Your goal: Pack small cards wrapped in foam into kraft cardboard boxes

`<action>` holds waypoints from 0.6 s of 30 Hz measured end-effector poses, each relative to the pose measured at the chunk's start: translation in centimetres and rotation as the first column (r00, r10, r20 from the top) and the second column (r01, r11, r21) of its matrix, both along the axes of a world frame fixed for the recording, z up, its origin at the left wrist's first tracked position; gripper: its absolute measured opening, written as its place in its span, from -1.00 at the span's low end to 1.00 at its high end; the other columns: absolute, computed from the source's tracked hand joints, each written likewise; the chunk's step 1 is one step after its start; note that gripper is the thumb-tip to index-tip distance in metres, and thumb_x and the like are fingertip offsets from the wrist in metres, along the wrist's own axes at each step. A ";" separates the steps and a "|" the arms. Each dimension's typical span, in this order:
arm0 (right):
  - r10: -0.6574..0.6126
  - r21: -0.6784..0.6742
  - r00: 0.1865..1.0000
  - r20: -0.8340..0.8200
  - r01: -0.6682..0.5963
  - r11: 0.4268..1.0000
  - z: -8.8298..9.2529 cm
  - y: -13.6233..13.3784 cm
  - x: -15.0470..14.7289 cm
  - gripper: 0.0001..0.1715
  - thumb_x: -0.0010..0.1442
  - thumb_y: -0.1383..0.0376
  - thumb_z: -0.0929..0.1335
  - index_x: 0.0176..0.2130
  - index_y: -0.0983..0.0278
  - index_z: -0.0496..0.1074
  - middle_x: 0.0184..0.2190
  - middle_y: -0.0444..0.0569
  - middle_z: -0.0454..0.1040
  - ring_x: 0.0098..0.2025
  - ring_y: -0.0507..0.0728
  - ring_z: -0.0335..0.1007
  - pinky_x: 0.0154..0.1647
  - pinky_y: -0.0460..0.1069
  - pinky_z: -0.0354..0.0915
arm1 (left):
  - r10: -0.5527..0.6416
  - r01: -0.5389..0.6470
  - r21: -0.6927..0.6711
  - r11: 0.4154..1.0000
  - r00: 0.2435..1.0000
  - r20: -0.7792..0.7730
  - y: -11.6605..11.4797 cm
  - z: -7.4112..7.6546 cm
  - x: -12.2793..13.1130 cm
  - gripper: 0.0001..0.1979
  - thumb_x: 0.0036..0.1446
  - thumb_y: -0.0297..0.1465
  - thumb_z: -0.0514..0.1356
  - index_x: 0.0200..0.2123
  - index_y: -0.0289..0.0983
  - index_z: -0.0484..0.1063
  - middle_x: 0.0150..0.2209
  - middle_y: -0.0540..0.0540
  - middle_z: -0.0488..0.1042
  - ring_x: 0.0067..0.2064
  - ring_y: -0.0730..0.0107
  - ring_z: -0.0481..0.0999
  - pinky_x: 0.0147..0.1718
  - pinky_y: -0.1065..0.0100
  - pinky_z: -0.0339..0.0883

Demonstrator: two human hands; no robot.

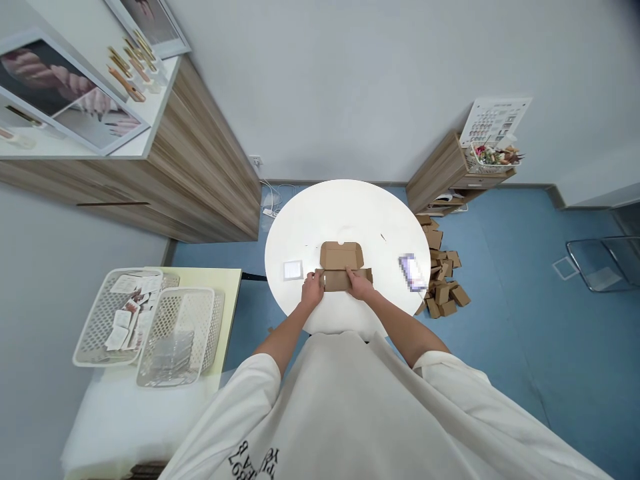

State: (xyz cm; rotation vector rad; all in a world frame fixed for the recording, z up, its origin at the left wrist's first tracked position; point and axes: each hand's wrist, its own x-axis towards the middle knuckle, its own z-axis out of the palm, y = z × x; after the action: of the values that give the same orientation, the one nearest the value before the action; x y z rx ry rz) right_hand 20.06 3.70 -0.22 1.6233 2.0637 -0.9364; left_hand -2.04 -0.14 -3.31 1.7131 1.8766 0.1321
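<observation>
A small brown cardboard box point(338, 281) lies partly folded on the white round table point(345, 207), its lid flap point(341, 255) raised on the far side. My left hand point(313, 290) grips the box at its left end, fingers bent over the edge. At the right part of the near panel, my right hand point(359, 285) holds the cardboard, thumb and fingers around its edge. Left of the box is a small, flat, whitish square item point(293, 270). A phone-like item point(413, 273), blurred out, rests near the table's right edge.
Folded cardboard boxes point(443, 283) are piled on the blue floor right of the table. White baskets point(180, 340) with papers and clear plastic stand on a side table at left. A wooden cabinet point(210, 160) rises at the back left, a smaller one point(445, 167) at the back right.
</observation>
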 end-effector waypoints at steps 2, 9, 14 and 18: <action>0.001 0.003 1.000 -0.002 -0.001 1.000 -0.1 0.0 0.0 0.13 0.23 0.22 0.38 0.48 0.18 -0.36 0.23 0.21 0.33 0.06 0.31 0.42 -0.12 0.04 0.31 | 0.025 -0.025 -0.002 1.000 0.999 0.039 -0.1 -0.3 0.2 -0.50 0.21 -0.50 0.11 0.20 -0.16 0.19 0.15 -0.23 0.26 -0.02 0.18 0.50 -0.06 0.21 0.39; 0.031 -0.012 0.999 0.017 -0.031 0.999 -0.1 0.3 0.1 0.15 0.24 0.24 0.38 0.48 0.21 -0.41 0.20 0.23 0.36 0.04 0.32 0.42 -0.13 0.04 0.31 | 0.105 -0.113 0.036 0.993 0.980 0.169 -0.6 0.5 -0.1 -0.49 0.12 -0.60 0.09 0.14 -0.18 0.20 0.11 -0.21 0.32 0.02 0.18 0.47 -0.03 0.19 0.39; 0.050 -0.040 0.998 0.032 -0.048 0.998 -0.1 0.6 0.0 0.18 0.25 0.20 0.39 0.47 0.19 -0.46 0.17 0.22 0.38 0.05 0.31 0.42 -0.11 0.02 0.31 | -0.050 0.013 0.135 0.991 0.961 0.272 -1.0 1.5 1.5 -0.38 0.18 -0.46 0.13 0.29 -0.19 0.05 0.16 -0.22 0.36 0.12 0.09 0.41 0.09 0.07 0.31; 0.044 -0.021 0.999 0.030 -0.043 0.999 -0.2 0.5 0.0 0.19 0.25 0.20 0.39 0.47 0.19 -0.48 0.19 0.22 0.36 0.06 0.31 0.42 -0.10 0.04 0.31 | -0.047 0.023 0.118 0.993 0.978 0.202 -1.4 1.4 2.8 -0.48 0.19 -0.37 0.16 0.22 -0.21 0.18 0.24 -0.24 0.27 0.17 0.04 0.36 0.11 0.06 0.29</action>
State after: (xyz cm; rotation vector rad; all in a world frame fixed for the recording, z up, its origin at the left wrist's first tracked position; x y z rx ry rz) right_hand 20.10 4.19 -0.46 1.5668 2.0539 -0.9092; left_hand 0.75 -1.51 -1.92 1.7357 1.7160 0.3955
